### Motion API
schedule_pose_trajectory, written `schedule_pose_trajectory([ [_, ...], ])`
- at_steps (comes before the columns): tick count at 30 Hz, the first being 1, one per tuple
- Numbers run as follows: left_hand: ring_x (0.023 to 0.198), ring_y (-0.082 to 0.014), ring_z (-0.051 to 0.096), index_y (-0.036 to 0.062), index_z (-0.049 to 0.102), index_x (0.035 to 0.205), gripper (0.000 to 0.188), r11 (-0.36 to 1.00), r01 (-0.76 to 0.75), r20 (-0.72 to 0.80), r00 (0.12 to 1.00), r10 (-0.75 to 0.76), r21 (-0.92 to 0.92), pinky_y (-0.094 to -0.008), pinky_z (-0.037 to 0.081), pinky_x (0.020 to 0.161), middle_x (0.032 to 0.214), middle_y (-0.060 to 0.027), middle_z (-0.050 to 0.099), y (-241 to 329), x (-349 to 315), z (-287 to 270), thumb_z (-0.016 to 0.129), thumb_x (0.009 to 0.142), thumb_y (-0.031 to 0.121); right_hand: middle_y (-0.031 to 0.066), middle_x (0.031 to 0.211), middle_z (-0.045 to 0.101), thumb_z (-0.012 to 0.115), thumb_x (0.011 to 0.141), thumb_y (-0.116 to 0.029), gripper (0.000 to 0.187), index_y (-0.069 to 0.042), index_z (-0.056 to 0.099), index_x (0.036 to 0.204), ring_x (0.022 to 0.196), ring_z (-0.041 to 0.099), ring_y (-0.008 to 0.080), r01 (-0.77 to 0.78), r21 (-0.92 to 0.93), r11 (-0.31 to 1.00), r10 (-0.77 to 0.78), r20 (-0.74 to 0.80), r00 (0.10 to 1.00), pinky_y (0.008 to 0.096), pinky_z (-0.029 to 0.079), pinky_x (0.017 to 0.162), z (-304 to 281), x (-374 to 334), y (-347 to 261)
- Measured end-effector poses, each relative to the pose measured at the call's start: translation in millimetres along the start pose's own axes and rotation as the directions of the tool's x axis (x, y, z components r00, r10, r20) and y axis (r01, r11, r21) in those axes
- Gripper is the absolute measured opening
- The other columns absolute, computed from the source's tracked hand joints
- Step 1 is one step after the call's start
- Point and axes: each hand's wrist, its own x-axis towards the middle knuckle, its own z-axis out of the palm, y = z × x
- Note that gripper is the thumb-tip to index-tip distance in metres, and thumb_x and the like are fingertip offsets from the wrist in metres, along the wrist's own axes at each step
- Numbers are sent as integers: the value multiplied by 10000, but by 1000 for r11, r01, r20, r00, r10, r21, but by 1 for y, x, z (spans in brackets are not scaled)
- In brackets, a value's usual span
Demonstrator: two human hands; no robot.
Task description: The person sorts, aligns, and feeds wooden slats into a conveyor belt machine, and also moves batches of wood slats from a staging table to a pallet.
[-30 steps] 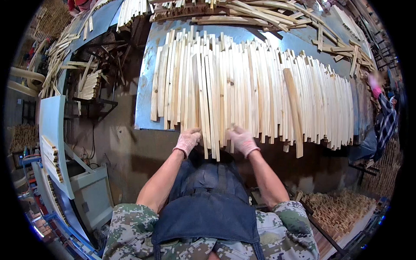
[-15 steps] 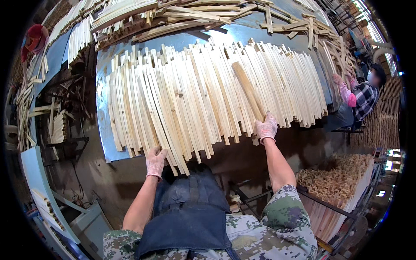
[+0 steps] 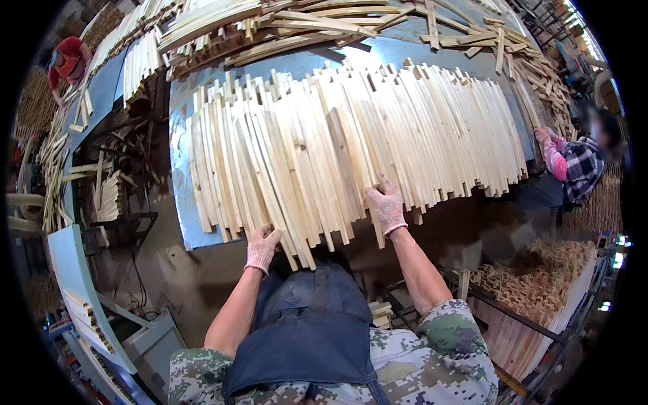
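Observation:
A broad layer of pale wooden strips [image 3: 432, 135] lies side by side on a blue-topped table [image 3: 181, 169], their near ends uneven. At the near left edge of the layer is my left hand [image 3: 260, 250], in a light glove, its fingers curled at a strip's end; the grip is partly hidden. My right hand [image 3: 386, 206], gloved too, closes over the near part of a strip [image 3: 376, 233] that juts out past its neighbours. A browner strip [image 3: 343, 148] lies among the pale ones, left of my right hand.
More wooden strips [image 3: 317, 23] are heaped along the table's far side. A co-worker in a checked shirt [image 3: 584, 162] is at the right, another in red [image 3: 67, 61] at the far left. A dense stack of strips [image 3: 533, 283] stands lower right; a pale blue panel [image 3: 74, 283] stands left.
My right hand has moved left and a little nearer to me. The brown strip that lay slanting under it now lies further left. My left hand stays at the near edge; the view has shifted.

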Motion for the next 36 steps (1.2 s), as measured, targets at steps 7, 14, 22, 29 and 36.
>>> schedule_pose_trajectory([
  [7, 1242, -306, 683, -58, 641, 1381, 633, 994, -111, -54, 993, 109, -24, -365, 523, 1062, 1332, -252, 701, -21, 8, -6, 714, 933, 384, 99, 1087, 697, 727, 983, -162, 690, 79, 435, 1560, 923, 666, 139, -129, 252, 959, 52, 292, 955, 309, 560, 847, 69, -6, -13],
  [14, 1272, -323, 669, -51, 621, 1410, 652, 987, -158, -167, 974, 155, -7, -382, 521, 1074, 1370, -260, 679, -8, -3, -11, 731, 926, 372, 161, 1174, 721, 746, 976, -174, 684, 71, 460, 1547, 981, 694, 183, -141, 262, 955, 34, 373, 927, 318, 583, 868, 116, -9, -17],
  [22, 1341, -354, 617, -20, 490, 1535, 774, 970, -211, -133, 965, 227, 125, -402, 475, 1142, 1446, -264, 624, 10, 3, 5, 742, 908, 358, 267, 1264, 711, 662, 983, -335, 507, -20, 654, 1380, 1152, 693, 406, 432, -393, 811, -222, 476, 851, 461, 555, 980, 164, -25, -1],
  [29, 1328, -402, 613, -33, 499, 1519, 793, 924, -226, -50, 966, 253, 310, -431, 482, 1114, 1425, -282, 627, 8, 5, -2, 720, 898, 408, 291, 1283, 671, 654, 954, -374, 522, -40, 620, 1354, 1208, 653, 432, 252, -658, 710, 66, 418, 906, 511, 526, 1026, 184, -32, -61],
  [36, 998, -227, 717, -15, 603, 1364, 494, 917, -309, 436, 882, 178, 252, -380, 594, 854, 1173, -148, 740, -17, 49, -50, 694, 973, 273, 306, 1605, 414, 782, 825, -516, 1072, -36, 296, 1652, 1421, 493, 460, 122, -766, 631, 17, 172, 985, 512, 419, 1177, 258, -71, -86],
])
